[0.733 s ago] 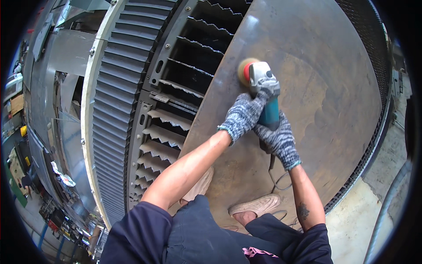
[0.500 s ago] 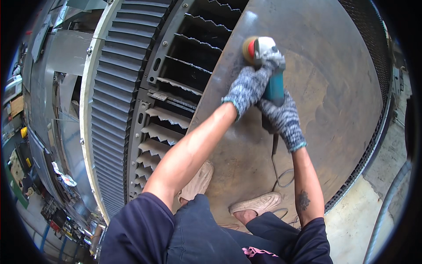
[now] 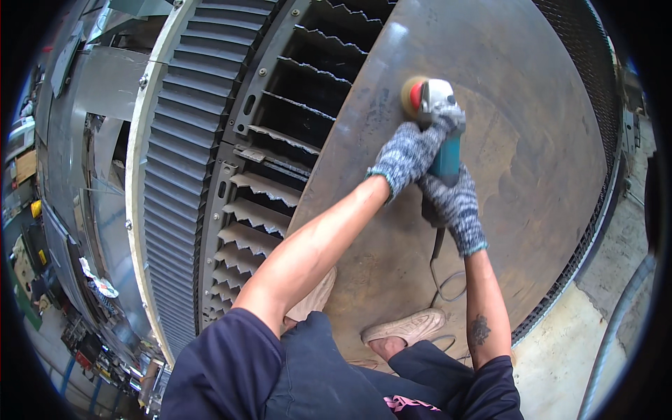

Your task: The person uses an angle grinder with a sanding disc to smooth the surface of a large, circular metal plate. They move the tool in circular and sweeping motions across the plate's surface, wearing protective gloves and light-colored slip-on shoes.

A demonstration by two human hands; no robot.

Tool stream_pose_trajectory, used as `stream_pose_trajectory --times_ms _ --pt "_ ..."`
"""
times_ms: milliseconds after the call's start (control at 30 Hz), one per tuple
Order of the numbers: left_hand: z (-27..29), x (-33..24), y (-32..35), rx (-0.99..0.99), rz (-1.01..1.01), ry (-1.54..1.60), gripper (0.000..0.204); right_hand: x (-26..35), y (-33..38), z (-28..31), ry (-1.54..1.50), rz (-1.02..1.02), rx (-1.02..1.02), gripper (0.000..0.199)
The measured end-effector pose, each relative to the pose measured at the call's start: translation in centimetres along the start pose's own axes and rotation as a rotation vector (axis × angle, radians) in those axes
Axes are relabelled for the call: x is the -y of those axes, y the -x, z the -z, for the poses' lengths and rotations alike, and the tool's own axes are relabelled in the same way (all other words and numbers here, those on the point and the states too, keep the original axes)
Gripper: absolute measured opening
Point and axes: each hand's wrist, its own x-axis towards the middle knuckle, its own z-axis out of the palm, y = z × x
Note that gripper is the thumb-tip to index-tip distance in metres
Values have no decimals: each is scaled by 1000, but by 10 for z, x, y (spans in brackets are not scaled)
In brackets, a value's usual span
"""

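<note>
Teal plastic & grey metal: grinder (image 3: 446, 159), 1 pc., over brown steel plate (image 3: 539, 238), somewhat twd. its L edge. Left hand (image 3: 413, 152) wrapped round front part, just behind metal head; right hand (image 3: 456, 206) clamped round rear part. Both in grey knit gloves, close tog.

Hidden: fingertips, mostly; much of the grip. Blurred: disc (image 3: 411, 96), red centre, tan rim; contact w/ plate hard to tell. Left shoe (image 3: 315, 299) partly behind forearm & clothing. Black cord (image 3: 435, 271) from rear of grinder, looped nr. right shoe (image 3: 411, 325), partly lost behind it. Plate cut off at top edge.

Surface: rust-brown patches, darker stains, pale shiny spot nr. top. Plate on jagged slats (image 3: 264, 185), bare to L. Beyond: ribbed dark cover (image 3: 189, 133), pale rail (image 3: 138, 161).

Room: sheet metal (image 3: 115, 82) & mixed clutter far L, too small/bent to sort; pale concrete floor (image 3: 560, 357) & grey hose (image 3: 610, 336) lower R.

Writing: pink marking (image 3: 407, 404) on dark clothing, lower edge, too folded to read.
</note>
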Motion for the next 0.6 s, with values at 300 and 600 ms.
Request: stream_pose_trajectory --times_ms 300,600 --pt "3 6 -11 -71 -13 69 98 4 -11 0 77 -17 20 69" --pt "-18 -28 -38 3 -40 -1 102 4 -21 16 -166 -81 -99 56"
